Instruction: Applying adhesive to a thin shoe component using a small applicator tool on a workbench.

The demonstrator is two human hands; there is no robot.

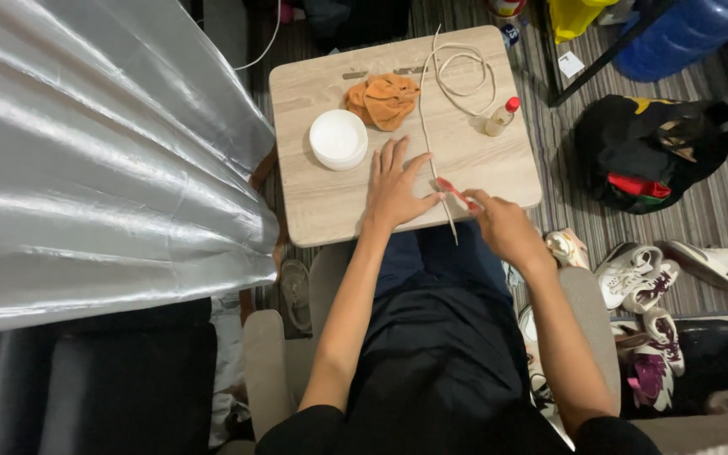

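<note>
Okay, my left hand (393, 190) lies flat, fingers spread, pinning the thin cord (425, 126) on the small wooden table (322, 211). My right hand (503, 227) pinches a red tool (457, 193), tip just beside my left thumb. White lid (338, 139) sits past my left hand.

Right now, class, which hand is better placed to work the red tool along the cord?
Probably the right hand: it already holds the red tool against the cord, while the left hand lies flat, pinning it.
</note>
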